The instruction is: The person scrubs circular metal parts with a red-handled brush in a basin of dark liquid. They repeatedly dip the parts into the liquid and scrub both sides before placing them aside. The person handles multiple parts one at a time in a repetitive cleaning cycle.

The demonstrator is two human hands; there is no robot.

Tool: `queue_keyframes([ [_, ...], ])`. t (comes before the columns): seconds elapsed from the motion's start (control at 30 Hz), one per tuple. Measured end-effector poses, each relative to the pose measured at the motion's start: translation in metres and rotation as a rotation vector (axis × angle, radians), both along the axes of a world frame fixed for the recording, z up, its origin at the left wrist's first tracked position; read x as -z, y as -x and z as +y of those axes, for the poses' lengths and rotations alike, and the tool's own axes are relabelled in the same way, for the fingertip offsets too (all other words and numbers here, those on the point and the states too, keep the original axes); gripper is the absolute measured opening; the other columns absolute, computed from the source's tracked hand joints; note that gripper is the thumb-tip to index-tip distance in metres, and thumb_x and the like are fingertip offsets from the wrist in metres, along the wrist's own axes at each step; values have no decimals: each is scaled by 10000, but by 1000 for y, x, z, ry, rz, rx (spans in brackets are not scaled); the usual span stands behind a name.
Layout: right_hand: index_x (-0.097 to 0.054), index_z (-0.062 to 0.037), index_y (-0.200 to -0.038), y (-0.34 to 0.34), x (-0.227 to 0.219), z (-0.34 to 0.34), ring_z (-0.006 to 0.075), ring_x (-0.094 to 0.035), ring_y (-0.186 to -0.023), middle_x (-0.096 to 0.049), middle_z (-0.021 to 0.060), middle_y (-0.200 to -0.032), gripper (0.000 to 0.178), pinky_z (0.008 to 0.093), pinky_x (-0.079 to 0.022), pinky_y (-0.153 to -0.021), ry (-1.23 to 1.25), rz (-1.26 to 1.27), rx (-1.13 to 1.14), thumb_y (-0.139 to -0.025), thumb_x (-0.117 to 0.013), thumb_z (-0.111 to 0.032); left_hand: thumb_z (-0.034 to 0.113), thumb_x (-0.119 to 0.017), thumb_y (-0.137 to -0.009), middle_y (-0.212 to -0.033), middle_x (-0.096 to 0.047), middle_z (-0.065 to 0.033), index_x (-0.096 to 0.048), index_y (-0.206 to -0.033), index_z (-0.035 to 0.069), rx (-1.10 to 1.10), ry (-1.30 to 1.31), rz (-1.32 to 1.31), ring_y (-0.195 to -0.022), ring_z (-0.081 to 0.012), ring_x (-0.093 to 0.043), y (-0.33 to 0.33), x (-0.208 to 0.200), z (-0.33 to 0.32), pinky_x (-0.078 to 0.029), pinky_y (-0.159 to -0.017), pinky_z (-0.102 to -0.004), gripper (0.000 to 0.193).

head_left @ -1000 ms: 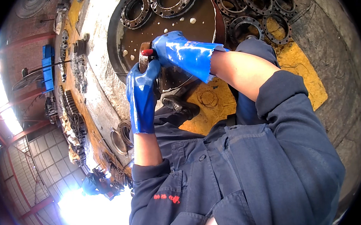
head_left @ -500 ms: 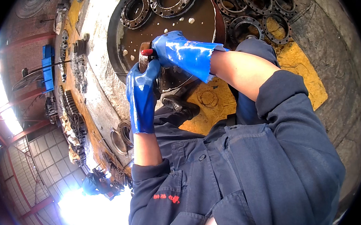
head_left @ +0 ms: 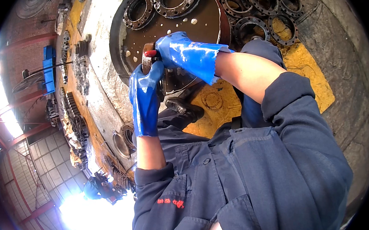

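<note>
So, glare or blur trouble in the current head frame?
Head view: white glare burns out detail lower left; head view: highlights on the right glove and left glove, edges reasonably sharp; head view: fisheye leaves black corners.

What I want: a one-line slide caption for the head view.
Gloved left hand and right hand on a brown part at a basin holding brown liquid and two metal rings.

Before the worker (head_left: 249,171), a round dark metal basin (head_left: 115,46) holds two round grey metal rings (head_left: 173,13) in its far part (I see the blue-gloved left hand (head_left: 146,82) and right hand (head_left: 171,48) at its near side). To its right cluster round dark metal flanges (head_left: 252,20), partly over a flat yellow plate (head_left: 311,74).
</note>
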State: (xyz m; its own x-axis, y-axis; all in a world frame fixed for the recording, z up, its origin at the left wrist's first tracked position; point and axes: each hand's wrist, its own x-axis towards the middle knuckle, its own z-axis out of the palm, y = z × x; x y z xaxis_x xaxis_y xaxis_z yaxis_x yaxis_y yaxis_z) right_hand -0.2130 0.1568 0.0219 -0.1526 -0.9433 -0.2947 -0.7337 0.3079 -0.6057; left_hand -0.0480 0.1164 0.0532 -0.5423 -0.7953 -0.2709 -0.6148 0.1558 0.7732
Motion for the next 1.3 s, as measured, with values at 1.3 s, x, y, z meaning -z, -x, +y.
queue_keyframes([
  [1.3,-732,-151,-1121,-15,49,-24,271,-721,-873,-743,100,-981,293,382,-594,-789,70,-767,514,-918,-716,-361,513,-721,-847,-862,-741,-178,-764,-1017,-13,166,42,-59,-818,-282,-713,-23,-19,-32,-524,-769,-402,555],
])
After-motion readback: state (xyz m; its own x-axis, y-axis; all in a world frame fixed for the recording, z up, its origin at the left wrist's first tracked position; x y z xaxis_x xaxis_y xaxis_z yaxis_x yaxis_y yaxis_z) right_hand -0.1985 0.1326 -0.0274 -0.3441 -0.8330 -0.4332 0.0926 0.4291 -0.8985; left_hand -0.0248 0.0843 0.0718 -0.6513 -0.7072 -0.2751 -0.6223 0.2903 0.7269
